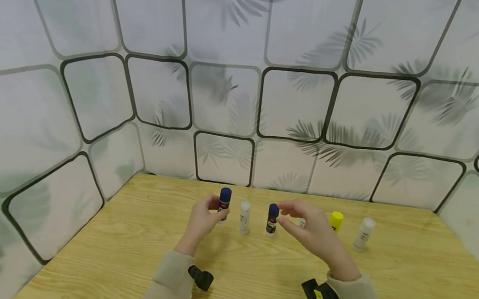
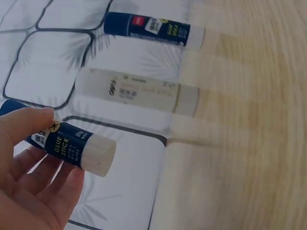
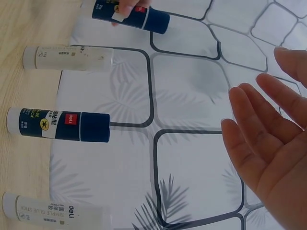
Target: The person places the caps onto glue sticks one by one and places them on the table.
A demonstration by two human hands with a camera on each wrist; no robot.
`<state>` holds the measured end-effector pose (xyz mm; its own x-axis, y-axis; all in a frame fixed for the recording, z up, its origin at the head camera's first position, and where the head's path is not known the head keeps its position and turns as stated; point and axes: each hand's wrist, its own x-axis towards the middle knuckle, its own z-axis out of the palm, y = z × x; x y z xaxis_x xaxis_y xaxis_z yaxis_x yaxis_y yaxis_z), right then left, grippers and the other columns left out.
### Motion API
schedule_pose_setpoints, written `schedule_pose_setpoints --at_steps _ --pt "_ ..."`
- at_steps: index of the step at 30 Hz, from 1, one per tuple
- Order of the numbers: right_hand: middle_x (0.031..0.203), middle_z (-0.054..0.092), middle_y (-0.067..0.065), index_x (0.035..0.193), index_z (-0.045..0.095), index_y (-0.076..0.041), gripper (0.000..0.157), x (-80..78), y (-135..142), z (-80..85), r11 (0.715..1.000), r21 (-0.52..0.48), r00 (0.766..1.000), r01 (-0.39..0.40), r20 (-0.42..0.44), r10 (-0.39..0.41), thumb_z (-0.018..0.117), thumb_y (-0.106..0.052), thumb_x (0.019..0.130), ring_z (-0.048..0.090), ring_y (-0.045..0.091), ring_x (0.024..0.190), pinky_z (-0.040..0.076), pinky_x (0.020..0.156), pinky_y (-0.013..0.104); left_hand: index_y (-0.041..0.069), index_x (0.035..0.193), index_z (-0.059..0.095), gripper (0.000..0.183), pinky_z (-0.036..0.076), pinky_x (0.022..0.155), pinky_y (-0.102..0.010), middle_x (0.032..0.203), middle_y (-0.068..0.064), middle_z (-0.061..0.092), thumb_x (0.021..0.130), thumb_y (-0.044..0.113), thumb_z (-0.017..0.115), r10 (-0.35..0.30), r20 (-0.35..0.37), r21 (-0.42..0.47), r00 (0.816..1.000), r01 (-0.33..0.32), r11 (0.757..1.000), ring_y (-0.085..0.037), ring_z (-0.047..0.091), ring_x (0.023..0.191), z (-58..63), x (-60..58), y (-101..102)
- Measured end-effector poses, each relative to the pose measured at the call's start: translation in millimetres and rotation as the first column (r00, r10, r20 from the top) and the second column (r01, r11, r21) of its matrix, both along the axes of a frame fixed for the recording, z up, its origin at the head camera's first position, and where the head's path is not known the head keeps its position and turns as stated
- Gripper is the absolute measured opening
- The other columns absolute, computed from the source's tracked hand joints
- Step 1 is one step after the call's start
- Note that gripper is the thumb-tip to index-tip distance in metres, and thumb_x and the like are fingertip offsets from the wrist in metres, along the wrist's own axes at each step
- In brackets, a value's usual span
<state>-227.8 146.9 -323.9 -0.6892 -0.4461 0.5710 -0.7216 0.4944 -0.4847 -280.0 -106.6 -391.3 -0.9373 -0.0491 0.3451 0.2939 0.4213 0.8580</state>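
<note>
My left hand (image 1: 203,219) pinches a blue glue stick (image 1: 225,197) between thumb and fingers. In the left wrist view the glue stick's white base (image 2: 98,155) hangs over the tabletop. Beside it stands a white glue stick (image 1: 244,217), upright on the table. A second blue glue stick (image 1: 272,219) stands to the right of that one. My right hand (image 1: 314,230) is just right of the second blue stick, fingers loosely bent. The right wrist view shows its palm (image 3: 283,167) holding nothing, apart from the standing sticks.
Partly hidden behind my right hand is another white glue stick (image 1: 302,222). A yellow-capped stick (image 1: 336,220) and one more white glue stick (image 1: 363,234) stand farther right. The wooden table (image 1: 124,249) meets a patterned curtain (image 1: 221,157) at its back edge.
</note>
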Motion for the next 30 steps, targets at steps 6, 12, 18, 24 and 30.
schedule_pose_setpoints --at_steps 6,12,18,24,30 --pt "0.102 0.061 0.005 0.106 0.062 -0.004 0.024 0.9 0 0.3 1.000 0.009 1.000 -0.003 -0.001 0.003 0.062 -0.013 0.083 0.057 0.018 0.090 0.047 0.075 0.035 0.001 0.096 0.059 0.023 0.045 0.077 -0.041 0.091 -0.009 0.060 0.077 0.008 0.068 -0.008 0.076 -0.017 0.997 0.009 1.000 -0.027 0.057 0.089 -9.1 -3.7 -8" --pt "0.102 0.061 0.005 0.106 0.062 -0.004 0.025 0.1 -1 -0.4 1.000 0.016 1.000 0.003 0.001 -0.003 0.063 -0.014 0.083 0.057 0.019 0.090 0.047 0.075 0.035 0.000 0.099 0.059 0.024 0.046 0.076 -0.040 0.095 -0.011 0.058 0.077 0.006 0.067 -0.020 0.170 -0.033 0.985 0.026 0.999 -0.028 0.056 0.091 -12.2 -5.0 -12" --pt "0.103 0.061 0.006 0.106 0.062 -0.004 0.025 -0.2 -2 -0.5 1.000 0.019 1.000 0.003 0.015 -0.003 0.062 -0.015 0.083 0.057 0.020 0.090 0.047 0.075 0.036 -0.001 0.099 0.059 0.023 0.045 0.078 -0.041 0.096 -0.012 0.058 0.078 0.005 0.066 -0.033 0.215 -0.077 0.976 0.051 0.996 -0.029 0.056 0.092 -16.5 -7.6 -13" --pt "0.103 0.061 0.007 0.106 0.062 -0.003 0.025 -0.8 -2 -0.8 1.000 0.019 1.000 -0.002 0.011 0.002 0.063 -0.014 0.083 0.056 0.020 0.090 0.047 0.074 0.038 -0.002 0.097 0.058 0.022 0.045 0.079 -0.041 0.097 -0.014 0.058 0.078 0.004 0.065 -0.038 0.230 -0.098 0.972 0.062 0.993 -0.031 0.055 0.094 -20.1 -8.8 -14" --pt "0.103 0.061 0.006 0.106 0.062 -0.004 0.025 -0.6 -2 -1.5 1.000 0.029 1.000 0.000 0.004 0.000 0.063 -0.015 0.083 0.056 0.019 0.089 0.047 0.074 0.037 -0.002 0.100 0.058 0.023 0.044 0.080 -0.041 0.100 -0.014 0.058 0.080 0.005 0.064 -0.037 0.247 -0.099 0.968 0.063 0.993 -0.031 0.055 0.096 -22.9 -10.2 -14"
